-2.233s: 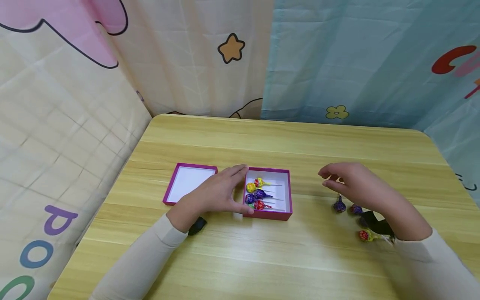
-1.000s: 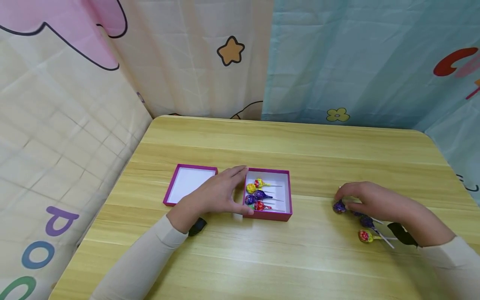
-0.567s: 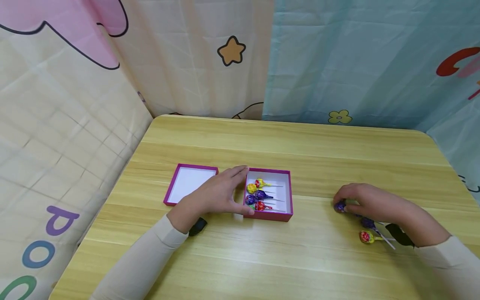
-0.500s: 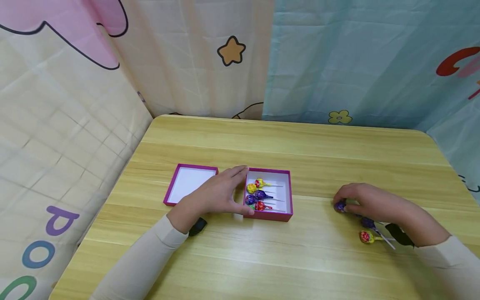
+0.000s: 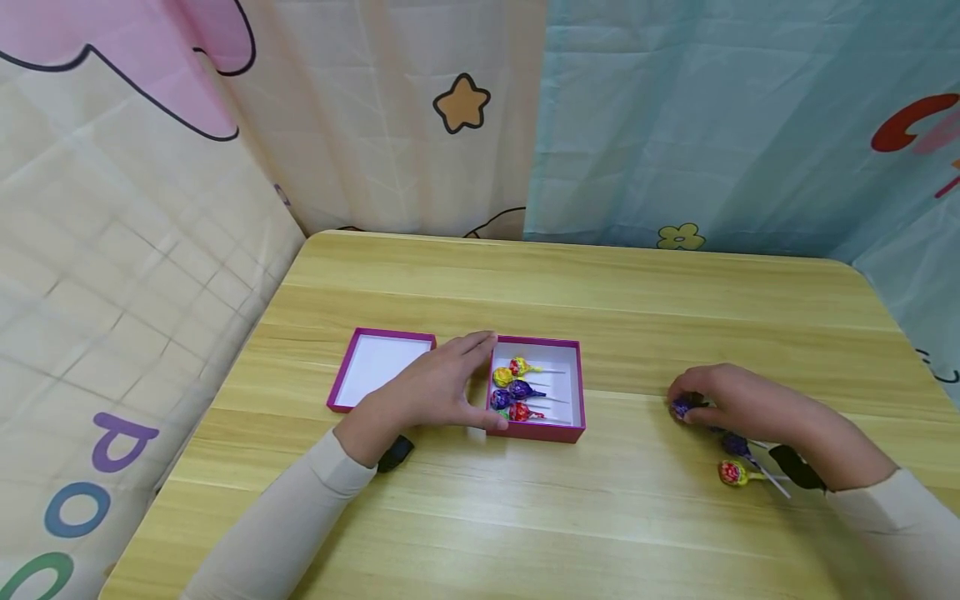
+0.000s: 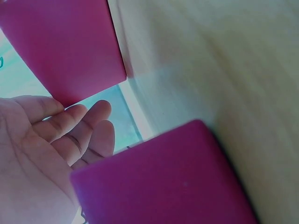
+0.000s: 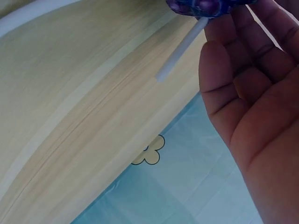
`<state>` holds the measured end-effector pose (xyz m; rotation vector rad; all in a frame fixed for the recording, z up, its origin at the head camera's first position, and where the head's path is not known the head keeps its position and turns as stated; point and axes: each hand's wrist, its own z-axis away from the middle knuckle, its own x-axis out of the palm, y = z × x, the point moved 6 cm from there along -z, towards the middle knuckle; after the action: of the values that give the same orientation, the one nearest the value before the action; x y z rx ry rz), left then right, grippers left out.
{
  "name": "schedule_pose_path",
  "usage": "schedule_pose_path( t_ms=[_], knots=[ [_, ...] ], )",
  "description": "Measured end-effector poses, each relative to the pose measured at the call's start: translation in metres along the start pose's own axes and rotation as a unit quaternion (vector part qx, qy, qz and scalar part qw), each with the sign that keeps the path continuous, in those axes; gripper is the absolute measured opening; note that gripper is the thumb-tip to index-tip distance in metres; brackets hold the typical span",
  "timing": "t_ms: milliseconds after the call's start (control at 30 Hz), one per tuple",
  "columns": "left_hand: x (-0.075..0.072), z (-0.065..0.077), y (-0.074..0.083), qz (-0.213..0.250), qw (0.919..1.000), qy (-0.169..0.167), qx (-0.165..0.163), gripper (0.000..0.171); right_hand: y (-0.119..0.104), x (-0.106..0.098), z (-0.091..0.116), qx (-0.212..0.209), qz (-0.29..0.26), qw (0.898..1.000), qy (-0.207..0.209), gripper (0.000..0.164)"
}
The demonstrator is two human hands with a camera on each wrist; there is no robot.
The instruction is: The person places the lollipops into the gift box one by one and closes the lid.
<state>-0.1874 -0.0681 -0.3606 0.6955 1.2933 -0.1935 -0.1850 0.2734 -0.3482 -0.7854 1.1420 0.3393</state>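
Observation:
My left hand [image 5: 427, 379] grips the left end of an open magenta box [image 5: 536, 433], thumb at the front corner and fingers at the back one. Several wrapped lollipops, among them a purple lollipop [image 5: 522, 390] and a red lollipop [image 5: 521, 412], lie inside with sticks pointing right. The left wrist view shows a box corner [image 6: 88, 56] touching that hand. At the right, my right hand [image 5: 750, 404] pinches another purple-wrapped lollipop [image 5: 684, 407] at the table. Its white stick [image 7: 182, 49] sticks out free in the right wrist view; fingers partly hide its head.
The magenta lid [image 5: 382, 367] lies inside-up left of the box, partly behind my left hand. By my right wrist lie a dark purple lollipop [image 5: 737, 445] and a yellow-red lollipop [image 5: 731, 473]. Curtains [image 5: 675, 125] border the wooden table [image 5: 600, 283].
Since the earliest frame, my right hand has come down onto the purple lollipop, which has since turned slightly between the fingers. My left hand and the box keep their place.

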Motion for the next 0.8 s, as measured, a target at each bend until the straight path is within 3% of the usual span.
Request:
schedule_pose_path(
  t_ms=[200,467,800],
  knots=[
    [0.000,0.000,-0.001,-0.001,1.0000,-0.001,-0.002,0.125,-0.002,-0.007,-0.002,0.013,-0.006,1.000,0.010,0.018],
    [0.000,-0.001,-0.001,0.000,1.0000,0.000,-0.003,0.125,-0.014,-0.018,-0.006,0.038,-0.060,0.997,0.005,0.016],
    [-0.001,0.000,-0.001,0.003,1.0000,-0.003,-0.002,0.124,-0.029,-0.030,-0.019,0.022,-0.066,0.998,0.008,0.013]
  ],
)
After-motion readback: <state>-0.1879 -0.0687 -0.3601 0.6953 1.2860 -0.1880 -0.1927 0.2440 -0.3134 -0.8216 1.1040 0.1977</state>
